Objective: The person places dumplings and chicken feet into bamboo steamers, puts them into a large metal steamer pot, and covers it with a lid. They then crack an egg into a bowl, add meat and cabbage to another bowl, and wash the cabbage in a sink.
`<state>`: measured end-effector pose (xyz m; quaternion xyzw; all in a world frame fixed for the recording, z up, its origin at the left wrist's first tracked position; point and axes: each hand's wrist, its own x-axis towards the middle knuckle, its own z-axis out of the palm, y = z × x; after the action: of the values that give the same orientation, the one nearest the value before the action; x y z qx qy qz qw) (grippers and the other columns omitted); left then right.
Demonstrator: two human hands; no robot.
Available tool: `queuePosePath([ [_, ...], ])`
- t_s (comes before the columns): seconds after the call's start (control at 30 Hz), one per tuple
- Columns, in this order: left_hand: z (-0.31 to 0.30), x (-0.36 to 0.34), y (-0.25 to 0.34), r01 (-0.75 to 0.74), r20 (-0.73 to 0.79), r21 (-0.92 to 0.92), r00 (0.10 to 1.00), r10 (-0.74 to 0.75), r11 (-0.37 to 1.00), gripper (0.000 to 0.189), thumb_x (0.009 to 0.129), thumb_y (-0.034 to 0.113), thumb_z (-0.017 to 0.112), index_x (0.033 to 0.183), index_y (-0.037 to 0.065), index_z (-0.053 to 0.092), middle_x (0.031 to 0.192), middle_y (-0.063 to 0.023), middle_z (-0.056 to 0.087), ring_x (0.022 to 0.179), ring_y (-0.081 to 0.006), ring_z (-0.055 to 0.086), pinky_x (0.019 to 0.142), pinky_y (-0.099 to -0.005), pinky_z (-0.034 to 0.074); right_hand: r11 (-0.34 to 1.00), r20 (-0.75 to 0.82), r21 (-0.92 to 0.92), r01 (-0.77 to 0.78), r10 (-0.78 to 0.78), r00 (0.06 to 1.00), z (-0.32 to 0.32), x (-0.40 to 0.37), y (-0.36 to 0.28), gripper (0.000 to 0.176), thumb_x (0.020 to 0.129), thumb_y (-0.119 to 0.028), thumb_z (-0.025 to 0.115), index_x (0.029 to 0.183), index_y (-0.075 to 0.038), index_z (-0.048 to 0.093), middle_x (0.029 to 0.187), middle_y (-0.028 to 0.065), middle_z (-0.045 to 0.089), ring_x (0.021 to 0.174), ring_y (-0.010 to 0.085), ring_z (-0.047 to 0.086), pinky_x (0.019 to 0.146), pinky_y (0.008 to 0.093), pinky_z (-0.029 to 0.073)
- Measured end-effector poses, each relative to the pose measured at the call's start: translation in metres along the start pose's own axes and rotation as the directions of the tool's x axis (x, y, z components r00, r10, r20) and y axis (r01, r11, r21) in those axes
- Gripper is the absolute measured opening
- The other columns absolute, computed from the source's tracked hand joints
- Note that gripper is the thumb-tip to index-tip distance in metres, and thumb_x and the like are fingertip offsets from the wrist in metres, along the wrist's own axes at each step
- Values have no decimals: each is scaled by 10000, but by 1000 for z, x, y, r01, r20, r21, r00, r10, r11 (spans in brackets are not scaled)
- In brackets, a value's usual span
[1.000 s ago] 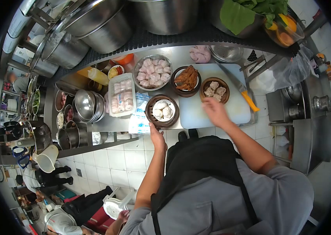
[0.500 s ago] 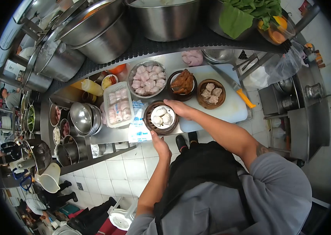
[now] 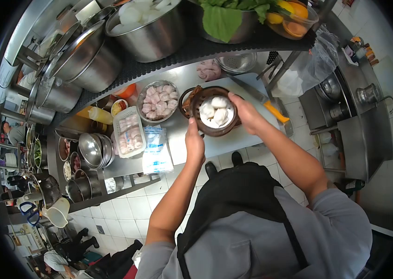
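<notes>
A round dark steamer basket (image 3: 199, 122) holding several white buns (image 3: 216, 111) is raised over the white cutting board (image 3: 215, 148). My left hand (image 3: 195, 142) grips its left side, and my right hand (image 3: 247, 114) grips its right side, thumb on the rim. Behind it, a bowl with browned meat (image 3: 192, 96) is partly covered. The other steamer basket is mostly hidden beneath the raised one. A knife with a yellow handle (image 3: 276, 112) lies at the board's right end.
Left of the board are a bowl of pale meat pieces (image 3: 159, 101), a white tray of wrapped pieces (image 3: 129, 132), a plastic packet (image 3: 155, 151) and stacked metal bowls (image 3: 95, 149). A shelf with pots (image 3: 147, 39) overhangs the counter. Another person (image 3: 56, 261) is at lower left.
Both hands have lifted the basket of buns off the counter and carried it right, over the board and the other steamer. The head view has shifted, too.
</notes>
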<state>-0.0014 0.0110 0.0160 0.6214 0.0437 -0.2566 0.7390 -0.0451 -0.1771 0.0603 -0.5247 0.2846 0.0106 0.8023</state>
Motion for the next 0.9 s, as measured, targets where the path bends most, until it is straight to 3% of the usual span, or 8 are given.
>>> queuePosePath([
  [0.3, 69, 46, -12, 83, 49, 123, 995, -89, 989, 680, 1015, 499, 404, 1380, -73, 444, 1355, -131, 528, 1196, -211, 497, 1038, -333, 362, 993, -174, -43, -112, 102, 979, -72, 28, 3, 669, 983, -497, 452, 1420, 9, 420, 1513, 118, 388, 1403, 215, 280, 1177, 393, 103],
  [0.4, 66, 63, -32, 51, 64, 81, 996, -57, 995, 697, 1012, 506, 409, 1373, -89, 447, 1355, -137, 526, 1188, -219, 503, 1036, -332, 368, 989, -206, -32, -147, 137, 969, -79, 37, 6, 632, 987, -481, 460, 1413, -15, 440, 1480, 101, 437, 1374, 214, 336, 1168, 391, 148],
  [0.53, 65, 76, -49, -36, -34, 243, 998, 46, 969, 704, 1012, 524, 397, 1341, -92, 483, 1313, -145, 556, 1172, -221, 514, 1011, -328, 392, 996, -134, 26, -83, 86, 987, -95, 48, 13, 585, 984, -455, 502, 1385, -29, 480, 1380, 67, 539, 1269, 165, 460, 1108, 363, 275],
  [0.63, 58, 71, -40, 14, 27, 352, 999, -25, 936, 750, 983, 593, 413, 1317, -69, 524, 1280, -159, 574, 1141, -216, 518, 975, -345, 424, 997, -67, -59, -53, 49, 997, -99, 42, 12, 577, 980, -457, 511, 1379, -41, 490, 1364, 46, 551, 1258, 155, 467, 1083, 342, 304],
  [0.67, 64, 65, -39, -74, 12, 324, 997, 74, 943, 731, 1000, 569, 338, 1265, -77, 553, 1301, -286, 556, 1267, -361, 500, 1074, -371, 346, 999, -2, -48, -20, 20, 1000, -100, 43, 14, 558, 980, -451, 514, 1379, -61, 495, 1364, 36, 550, 1258, 162, 472, 1076, 351, 313],
  [0.7, 63, 67, -47, -181, 16, 392, 982, 190, 902, 732, 1007, 564, 312, 1292, -74, 530, 1338, -277, 532, 1293, -370, 475, 1092, -385, 330, 999, 63, -32, 9, -7, 998, -104, 44, 18, 540, 981, -444, 516, 1380, -81, 500, 1365, 25, 550, 1257, 168, 477, 1069, 360, 322],
  [0.77, 60, 72, -55, -169, 64, 357, 986, 157, 919, 701, 1021, 531, 296, 1287, -75, 527, 1333, -268, 538, 1290, -378, 474, 1090, -385, 334, 998, -57, 11, -57, 58, 997, -106, 41, 25, 556, 970, -462, 521, 1414, -133, 468, 1417, 12, 502, 1308, 189, 431, 1081, 461, 301],
  [0.9, 54, 77, -50, -224, 162, 405, 972, 172, 886, 732, 1018, 559, 265, 1284, -71, 527, 1322, -277, 538, 1284, -385, 476, 1078, -396, 346, 997, -6, 53, -50, 50, 999, -96, 33, 22, 671, 942, -574, 477, 1478, -186, 370, 1527, -6, 367, 1404, 224, 299, 1091, 617, 189],
])
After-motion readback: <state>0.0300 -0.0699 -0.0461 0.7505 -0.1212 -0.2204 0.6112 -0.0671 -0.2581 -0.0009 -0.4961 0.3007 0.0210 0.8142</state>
